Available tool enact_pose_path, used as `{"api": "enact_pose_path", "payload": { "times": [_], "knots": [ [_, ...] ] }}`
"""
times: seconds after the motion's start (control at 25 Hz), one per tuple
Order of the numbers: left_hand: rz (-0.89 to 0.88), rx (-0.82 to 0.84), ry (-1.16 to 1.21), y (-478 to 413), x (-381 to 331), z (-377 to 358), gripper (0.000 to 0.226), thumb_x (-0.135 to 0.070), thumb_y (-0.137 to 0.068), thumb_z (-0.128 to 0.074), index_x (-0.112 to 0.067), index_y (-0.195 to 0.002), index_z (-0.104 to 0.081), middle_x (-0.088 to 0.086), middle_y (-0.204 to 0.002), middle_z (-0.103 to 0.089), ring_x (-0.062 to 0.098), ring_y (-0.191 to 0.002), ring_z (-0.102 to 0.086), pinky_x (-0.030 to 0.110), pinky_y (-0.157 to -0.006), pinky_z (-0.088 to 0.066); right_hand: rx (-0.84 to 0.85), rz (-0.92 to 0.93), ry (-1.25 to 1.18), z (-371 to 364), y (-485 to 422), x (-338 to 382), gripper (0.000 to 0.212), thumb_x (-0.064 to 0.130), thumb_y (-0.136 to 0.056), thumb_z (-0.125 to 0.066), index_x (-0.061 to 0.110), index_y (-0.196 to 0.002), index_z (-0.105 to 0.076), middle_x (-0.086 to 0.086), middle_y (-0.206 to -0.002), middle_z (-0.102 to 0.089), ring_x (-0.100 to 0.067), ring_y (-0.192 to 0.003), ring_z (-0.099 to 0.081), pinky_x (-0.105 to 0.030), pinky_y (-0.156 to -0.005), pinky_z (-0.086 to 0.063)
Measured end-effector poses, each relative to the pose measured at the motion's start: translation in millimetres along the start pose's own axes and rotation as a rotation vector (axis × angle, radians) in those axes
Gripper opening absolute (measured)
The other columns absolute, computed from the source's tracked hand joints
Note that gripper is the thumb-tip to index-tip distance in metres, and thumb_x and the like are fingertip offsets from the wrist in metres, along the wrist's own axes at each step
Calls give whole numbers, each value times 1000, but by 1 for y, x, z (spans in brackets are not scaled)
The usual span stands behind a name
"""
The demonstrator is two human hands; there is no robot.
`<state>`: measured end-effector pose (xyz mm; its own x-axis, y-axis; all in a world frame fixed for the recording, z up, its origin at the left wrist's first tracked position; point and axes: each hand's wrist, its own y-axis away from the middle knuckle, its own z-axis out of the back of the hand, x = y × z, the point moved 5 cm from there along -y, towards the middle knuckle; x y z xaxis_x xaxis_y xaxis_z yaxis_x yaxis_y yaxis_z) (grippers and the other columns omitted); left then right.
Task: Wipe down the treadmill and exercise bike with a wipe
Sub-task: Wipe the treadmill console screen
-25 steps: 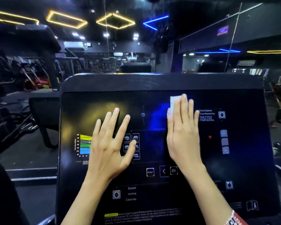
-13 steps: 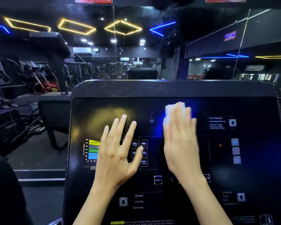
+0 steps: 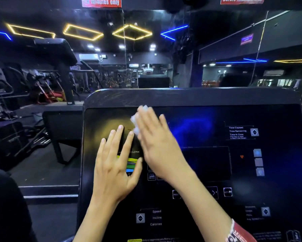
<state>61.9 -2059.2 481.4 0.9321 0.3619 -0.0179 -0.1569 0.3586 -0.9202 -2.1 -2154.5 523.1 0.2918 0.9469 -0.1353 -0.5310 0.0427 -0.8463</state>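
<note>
Our right hand (image 3: 157, 145), fingers straight and flat, presses the white wipe (image 3: 134, 119) onto the treadmill console (image 3: 190, 96). It has slid left since half a second ago, and the wipe peeks past its fingertips. Our left hand (image 3: 115, 165) lies flat and spread, just beside. Console labels (image 3: 156, 217) read "Speed", "Incline", "Calories"; a red sign (image 3: 101, 1) says "minutes only".

Gym, dim, neon-lit. Treadmill console (image 3: 199, 96) under left hand (image 3: 113, 172); exercise machines (image 3: 47, 88) well left of it; yellow, blue ceiling light strips (image 3: 132, 32) far above.
</note>
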Motion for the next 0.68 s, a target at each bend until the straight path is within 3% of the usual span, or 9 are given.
{"api": "enact_pose_path", "payload": {
  "times": [0.08, 0.2, 0.28, 0.36, 0.52, 0.6, 0.68],
  "knots": [
    [-2, 2, -4, 2, 6, 2, 60, -38, -85, -48, -7, -135, -50, 18, -147, -39, 30, -136, -32, 38, -115, -16, 31, 39, 21, 4, 29, -7, 48, 19, -98, -33, 6, -143, -42, -10, -151, -36, -24, -141, -28, -38, -113, -17],
    [15, 2, -6, 5, 14, 6, 59, -40, -86, -48, -8, -135, -50, 17, -146, -39, 30, -135, -33, 38, -115, -17, -97, -353, 30, 18, 45, -57, 49, 20, -100, -28, -1, -144, -36, -16, -152, -32, -31, -141, -25, -46, -114, -19],
    [23, 6, -11, 9, 19, 9, 59, -40, -86, -48, -8, -136, -50, 17, -147, -39, 30, -136, -33, 38, -115, -17, -150, -499, 40, 14, 24, -63, 48, 18, -102, -26, -5, -144, -32, -22, -152, -28, -37, -142, -22, -52, -114, -19],
    [44, 11, -16, 15, 26, 12, 59, -40, -88, -47, -8, -137, -48, 17, -148, -38, 30, -137, -32, 39, -115, -17, -122, -373, 23, -3, -6, -27, 47, 14, -100, -30, -6, -143, -34, -23, -151, -30, -38, -142, -23, -52, -113, -20],
    [63, 47, -44, 33, 41, 21, 61, -40, -88, -47, -9, -139, -45, 16, -150, -34, 28, -138, -30, 38, -116, -14, 2, 125, -43, -24, 8, 48, 45, 18, -99, -31, 2, -140, -45, -15, -149, -38, -28, -141, -29, -42, -113, -21],
    [84, 54, -36, 42, 52, 27, 61, -40, -88, -48, -9, -140, -43, 15, -150, -34, 28, -139, -30, 37, -117, -14, 21, 159, -16, -17, 24, 40, 46, 18, -97, -35, 5, -139, -47, -11, -149, -41, -25, -138, -34, -41, -112, -20],
    [102, 54, -27, 48, 59, 32, 60, -39, -89, -48, -10, -141, -42, 15, -150, -35, 28, -138, -31, 37, -117, -16, -22, -11, 32, -13, 14, 19, 45, 15, -97, -39, 3, -140, -45, -13, -148, -40, -31, -137, -36, -42, -113, -18]
  ]
}}
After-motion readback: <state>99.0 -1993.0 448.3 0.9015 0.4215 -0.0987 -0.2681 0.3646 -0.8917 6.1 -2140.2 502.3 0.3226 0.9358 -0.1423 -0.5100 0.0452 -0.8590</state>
